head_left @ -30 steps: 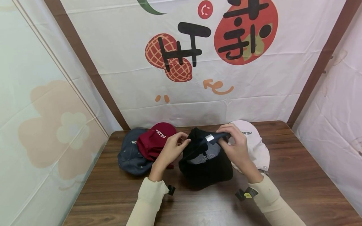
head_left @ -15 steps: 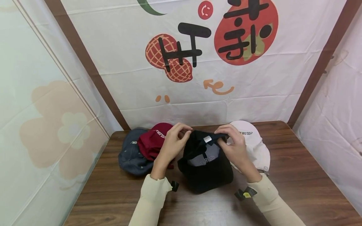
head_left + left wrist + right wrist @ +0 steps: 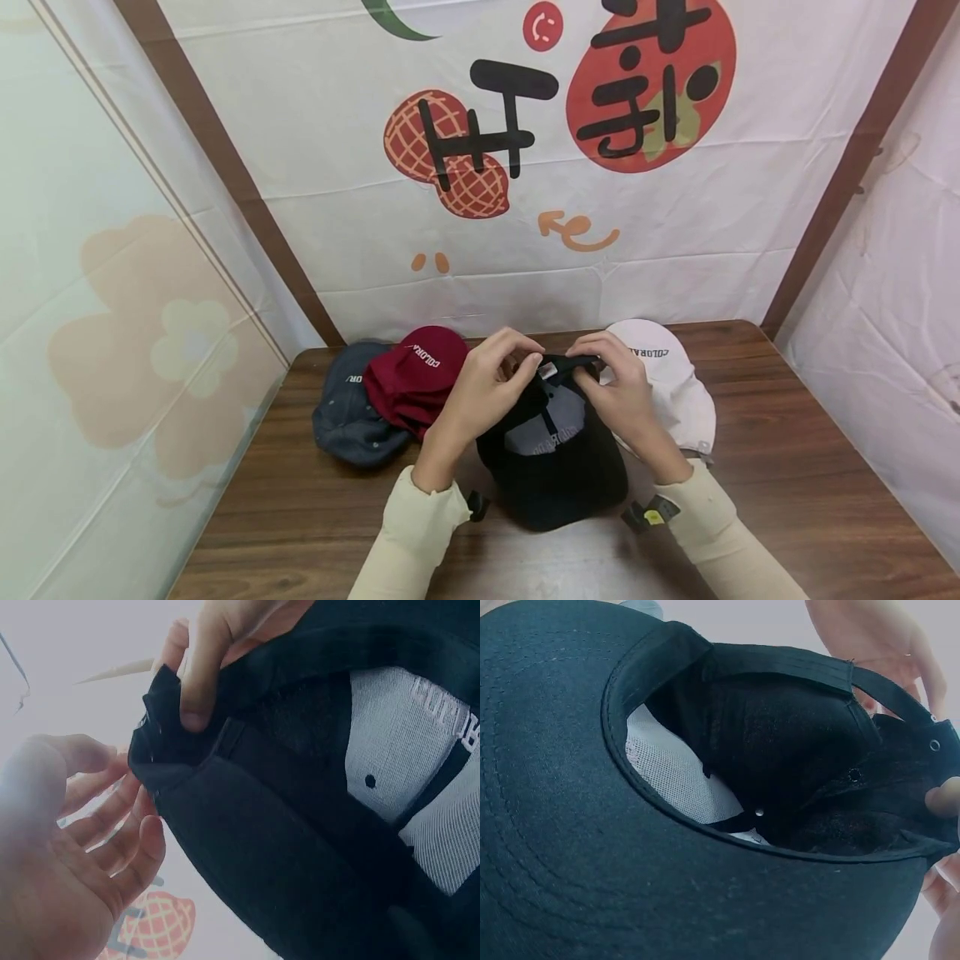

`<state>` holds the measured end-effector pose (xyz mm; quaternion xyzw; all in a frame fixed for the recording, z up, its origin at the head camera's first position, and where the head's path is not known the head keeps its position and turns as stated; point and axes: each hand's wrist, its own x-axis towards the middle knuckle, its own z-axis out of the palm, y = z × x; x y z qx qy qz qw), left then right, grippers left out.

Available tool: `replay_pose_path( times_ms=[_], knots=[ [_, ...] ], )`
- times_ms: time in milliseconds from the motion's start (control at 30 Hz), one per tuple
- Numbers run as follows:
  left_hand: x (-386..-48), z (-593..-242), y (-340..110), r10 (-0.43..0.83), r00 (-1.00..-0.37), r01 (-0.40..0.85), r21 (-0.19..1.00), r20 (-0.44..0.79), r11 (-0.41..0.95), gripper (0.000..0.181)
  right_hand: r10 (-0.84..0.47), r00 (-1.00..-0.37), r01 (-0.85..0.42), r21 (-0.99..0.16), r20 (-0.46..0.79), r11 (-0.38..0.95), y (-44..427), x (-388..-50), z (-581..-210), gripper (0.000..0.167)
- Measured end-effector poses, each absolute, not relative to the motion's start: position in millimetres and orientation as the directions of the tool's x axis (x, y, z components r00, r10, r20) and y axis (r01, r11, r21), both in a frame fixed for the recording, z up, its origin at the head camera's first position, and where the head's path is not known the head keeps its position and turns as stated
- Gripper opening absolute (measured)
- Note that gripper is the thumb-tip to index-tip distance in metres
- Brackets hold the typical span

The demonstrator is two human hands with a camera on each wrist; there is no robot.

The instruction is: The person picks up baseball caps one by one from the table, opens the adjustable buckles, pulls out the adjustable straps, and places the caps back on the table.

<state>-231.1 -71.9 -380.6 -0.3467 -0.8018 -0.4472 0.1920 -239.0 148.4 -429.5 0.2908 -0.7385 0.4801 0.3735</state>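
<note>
A black baseball cap [image 3: 562,492] hangs between my hands, its hollow inside facing me and its brim low. My right hand [image 3: 624,398] pinches the cap's back edge, thumb inside, as the right wrist view shows. At the back strap [image 3: 892,691], my left hand [image 3: 480,392] brings thumb and forefinger together on the edge; the left wrist view shows its other fingers loosely bent. Pale lining with raised lettering shows inside the crown [image 3: 390,742]. A small light label [image 3: 549,370] lies between the two hands.
On the brown wooden table [image 3: 787,500], a maroon cap [image 3: 412,375] overlaps a dark blue cap [image 3: 352,425] to the left. A white cap [image 3: 675,392] lies behind my right hand. A printed white cloth wall [image 3: 337,242] stands along the back edge.
My left hand has moved right along the cap's back edge, closer to my right hand. The cap's brim has swung slightly down and toward me. The right hand stays nearly in place.
</note>
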Motion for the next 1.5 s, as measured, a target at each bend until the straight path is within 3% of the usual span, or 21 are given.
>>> replay_pose_path(
  times_ms=[433, 633, 967, 1300, 1500],
  knots=[
    [-227, -387, -57, 0.437, -0.65, 0.757, 0.476, 0.622, 0.447, 0.016, -0.093, -0.585, -0.758, -0.503, 0.806, 0.415, 148, -237, -429, 0.023],
    [-225, -390, -54, 0.434, -0.655, 0.748, 0.45, 0.618, 0.488, 0.016, -0.1, -0.536, -0.786, -0.452, 0.838, 0.423, 146, -238, -431, 0.029],
    [-224, -395, -48, 0.395, -0.648, 0.741, 0.421, 0.651, 0.523, 0.005, -0.102, -0.501, -0.798, -0.412, 0.86, 0.44, 143, -238, -431, 0.024],
    [-225, -394, -48, 0.311, -0.688, 0.696, 0.476, 0.656, 0.537, 0.005, -0.124, -0.528, -0.781, -0.423, 0.84, 0.459, 142, -235, -431, 0.026],
    [-224, -394, -47, 0.309, -0.693, 0.698, 0.498, 0.651, 0.515, 0.005, -0.202, -0.458, -0.806, -0.309, 0.866, 0.505, 139, -235, -429, 0.019]
  ],
)
